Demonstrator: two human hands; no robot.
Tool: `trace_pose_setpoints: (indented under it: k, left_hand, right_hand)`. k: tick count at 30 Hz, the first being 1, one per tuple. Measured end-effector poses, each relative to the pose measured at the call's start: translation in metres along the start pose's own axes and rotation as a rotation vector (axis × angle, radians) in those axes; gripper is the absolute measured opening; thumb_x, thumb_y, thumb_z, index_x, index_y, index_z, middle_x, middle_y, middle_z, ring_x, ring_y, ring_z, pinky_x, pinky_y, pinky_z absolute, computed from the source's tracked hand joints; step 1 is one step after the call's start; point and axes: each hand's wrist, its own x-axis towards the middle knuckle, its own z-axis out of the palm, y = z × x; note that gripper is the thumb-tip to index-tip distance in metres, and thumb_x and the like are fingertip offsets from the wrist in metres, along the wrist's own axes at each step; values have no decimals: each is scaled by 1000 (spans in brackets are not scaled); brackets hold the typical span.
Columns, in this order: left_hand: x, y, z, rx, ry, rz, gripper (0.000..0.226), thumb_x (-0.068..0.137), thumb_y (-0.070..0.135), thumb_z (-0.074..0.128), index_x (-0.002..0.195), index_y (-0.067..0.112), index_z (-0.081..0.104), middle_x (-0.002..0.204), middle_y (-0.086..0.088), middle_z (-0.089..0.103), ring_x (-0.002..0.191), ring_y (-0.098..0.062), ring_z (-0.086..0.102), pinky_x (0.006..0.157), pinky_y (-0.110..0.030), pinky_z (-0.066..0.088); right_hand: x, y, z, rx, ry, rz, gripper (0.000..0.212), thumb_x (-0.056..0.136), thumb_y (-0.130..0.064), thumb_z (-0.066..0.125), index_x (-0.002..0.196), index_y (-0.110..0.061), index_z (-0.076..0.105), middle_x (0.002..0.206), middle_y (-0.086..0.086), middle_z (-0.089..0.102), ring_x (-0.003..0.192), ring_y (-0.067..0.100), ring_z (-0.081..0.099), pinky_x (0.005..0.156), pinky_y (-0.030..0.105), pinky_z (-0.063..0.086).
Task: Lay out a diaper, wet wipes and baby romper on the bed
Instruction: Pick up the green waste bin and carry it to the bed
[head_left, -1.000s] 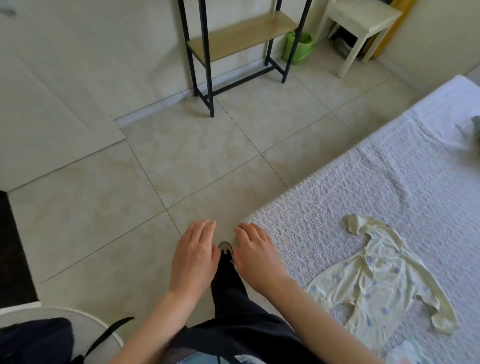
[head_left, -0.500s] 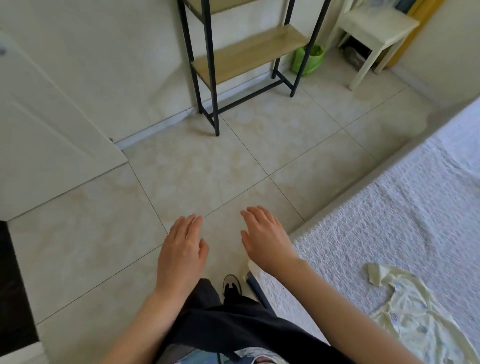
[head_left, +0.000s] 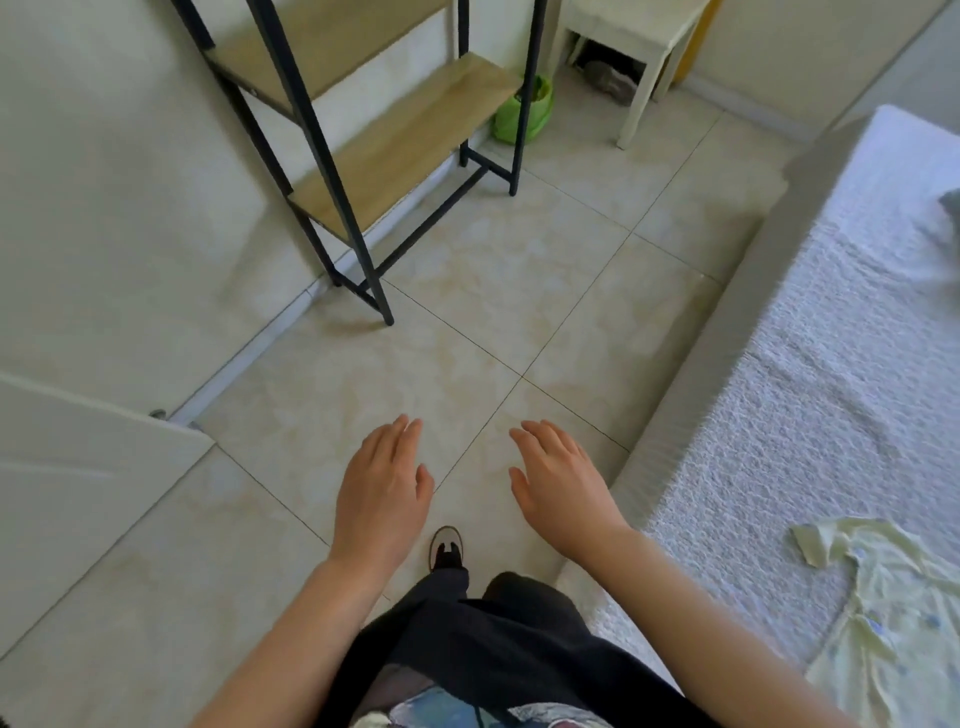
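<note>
A pale yellow baby romper (head_left: 893, 623) with small blue dots lies spread on the bed (head_left: 810, 415) at the lower right, partly cut off by the frame edge. The bed has a white textured cover. My left hand (head_left: 382, 488) and my right hand (head_left: 563, 480) hover palm down over the tiled floor, to the left of the bed. Both hold nothing and their fingers are loosely apart. No diaper or wet wipes are in view.
A black metal shelf with wooden boards (head_left: 384, 140) stands against the wall ahead. A green bag (head_left: 522, 111) sits behind it and a white stool (head_left: 631, 47) beyond. A white door edge (head_left: 78, 467) is at the left. My shoe (head_left: 447, 548) shows below.
The view has turned left and away from the bed, so the romper has slid to the right edge. My hands have moved apart and stayed empty.
</note>
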Motion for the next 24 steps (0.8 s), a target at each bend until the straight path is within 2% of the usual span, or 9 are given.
trace_pose_setpoints:
  k: [6,12,18,24]
  left_hand:
    - [82,-2,-13,39,-49,155,49,92,17,53,140,6,46,146,-13,48,137,-30,41,109,-41,38]
    - [146,27,0,39,-138,242,48,94,21,52,141,8,47,149,-10,44,141,-28,35,113,-41,34]
    - [240,89,13,34,-104,298,45,88,18,62,132,7,56,140,-11,54,133,-31,46,105,-41,42]
    - [342,158,8,39,-101,326,42,91,19,57,132,9,56,144,-10,50,138,-30,39,108,-42,39]
  right_hand:
    - [42,4,-14,41,34,146,43,94,-23,53,134,-7,48,138,11,51,133,31,42,110,39,34]
    - [84,37,-31,75,62,246,40,93,-23,54,130,-8,52,142,11,47,132,30,42,108,42,39]
    - [149,104,-63,71,73,267,40,94,-24,53,132,-9,51,143,11,45,132,30,42,108,42,39]
    - [216,174,-113,36,34,235,43,96,-24,49,137,-9,46,144,11,45,136,30,36,113,41,32]
